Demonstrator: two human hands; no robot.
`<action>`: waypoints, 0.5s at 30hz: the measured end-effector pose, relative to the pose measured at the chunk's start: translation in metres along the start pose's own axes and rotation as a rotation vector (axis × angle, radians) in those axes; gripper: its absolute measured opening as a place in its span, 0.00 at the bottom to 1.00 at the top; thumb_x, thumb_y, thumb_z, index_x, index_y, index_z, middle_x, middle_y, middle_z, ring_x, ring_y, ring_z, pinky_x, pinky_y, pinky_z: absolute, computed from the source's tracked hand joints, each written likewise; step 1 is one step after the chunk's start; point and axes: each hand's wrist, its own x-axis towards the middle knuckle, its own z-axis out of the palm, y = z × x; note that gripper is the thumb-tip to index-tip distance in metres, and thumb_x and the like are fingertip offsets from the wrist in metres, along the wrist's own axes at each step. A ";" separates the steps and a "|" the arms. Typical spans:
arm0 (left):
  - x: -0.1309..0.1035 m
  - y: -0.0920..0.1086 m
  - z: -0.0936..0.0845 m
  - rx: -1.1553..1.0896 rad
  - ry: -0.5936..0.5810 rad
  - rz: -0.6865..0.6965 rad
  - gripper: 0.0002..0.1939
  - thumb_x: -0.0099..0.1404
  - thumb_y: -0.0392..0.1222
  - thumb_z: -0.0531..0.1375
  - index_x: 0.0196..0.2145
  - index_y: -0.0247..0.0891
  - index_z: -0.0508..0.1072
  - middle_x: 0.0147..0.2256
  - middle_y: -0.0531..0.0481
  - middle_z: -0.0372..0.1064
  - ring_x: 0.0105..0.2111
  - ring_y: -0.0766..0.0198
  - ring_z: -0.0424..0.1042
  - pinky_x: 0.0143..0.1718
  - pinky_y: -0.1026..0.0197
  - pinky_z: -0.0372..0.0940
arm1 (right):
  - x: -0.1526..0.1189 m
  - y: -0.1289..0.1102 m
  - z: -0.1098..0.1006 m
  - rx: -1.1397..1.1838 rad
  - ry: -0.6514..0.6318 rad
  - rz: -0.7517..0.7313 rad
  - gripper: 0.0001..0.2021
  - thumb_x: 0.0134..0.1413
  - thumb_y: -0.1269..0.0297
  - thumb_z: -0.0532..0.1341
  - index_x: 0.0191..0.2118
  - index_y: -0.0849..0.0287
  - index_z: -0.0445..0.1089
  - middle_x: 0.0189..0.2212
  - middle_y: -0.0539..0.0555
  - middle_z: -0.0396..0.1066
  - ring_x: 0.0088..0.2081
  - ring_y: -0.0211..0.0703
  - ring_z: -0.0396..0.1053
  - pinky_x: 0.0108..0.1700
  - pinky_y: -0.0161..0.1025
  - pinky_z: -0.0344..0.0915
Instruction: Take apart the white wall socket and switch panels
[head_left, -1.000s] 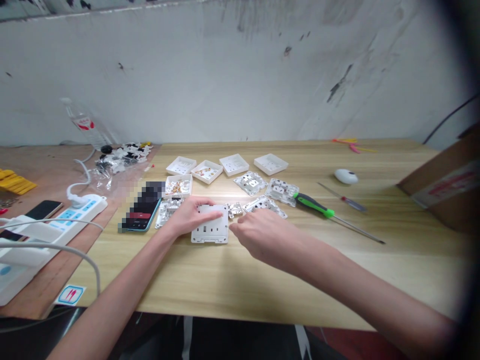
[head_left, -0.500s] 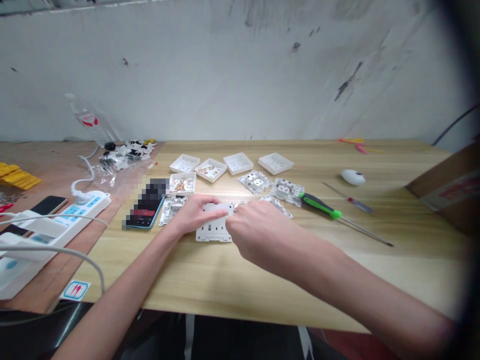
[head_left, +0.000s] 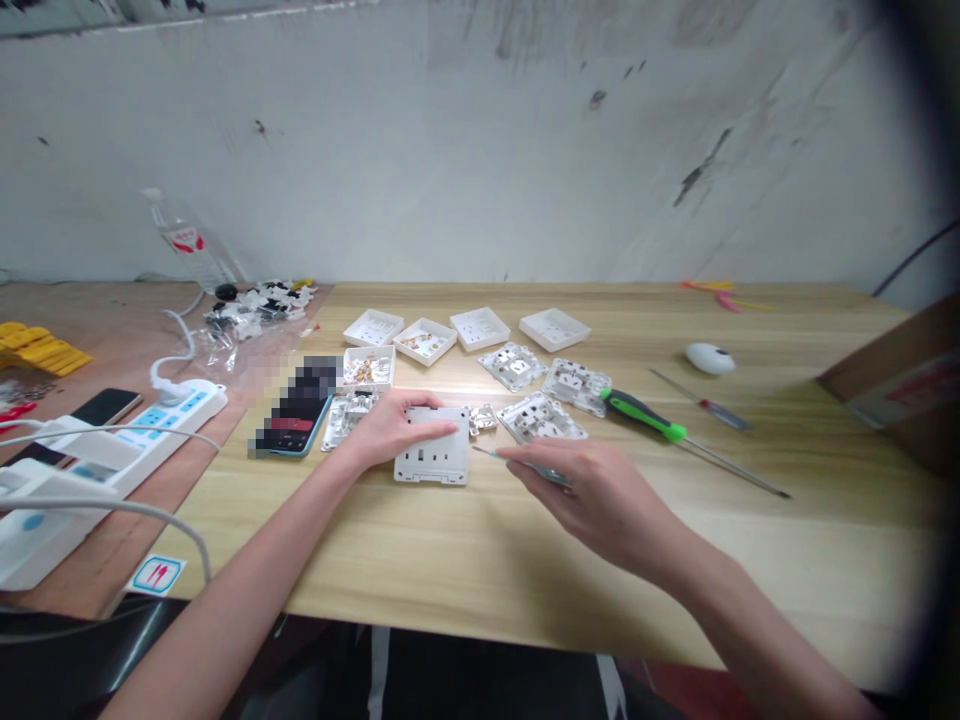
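My left hand grips a white socket faceplate by its left and upper part, with the thumb lying across the face. The plate is tilted, and a row of small slots shows on it. Closed around a small screwdriver is my right hand, to the right of the plate. The screwdriver's thin tip points left and is apart from the plate; its handle is mostly hidden by the fingers. Just behind the plate lies a small metal-and-white part. A socket back frame rests beyond my right hand.
Shallow white boxes stand in a row at the back, some with small brass parts. A green-black screwdriver, a thinner screwdriver and a white egg-shaped object lie right. A phone and a power strip are left.
My right hand has drawn back from the faceplate, right and slightly down, with the screwdriver now showing in it. The left hand keeps its hold on the plate.
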 end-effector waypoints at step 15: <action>-0.001 -0.002 0.002 0.061 0.038 -0.016 0.15 0.56 0.51 0.64 0.33 0.36 0.76 0.34 0.49 0.75 0.33 0.62 0.72 0.30 0.64 0.65 | -0.004 -0.008 0.021 -0.056 0.046 0.004 0.12 0.62 0.68 0.53 0.41 0.55 0.75 0.30 0.51 0.77 0.28 0.38 0.71 0.30 0.35 0.53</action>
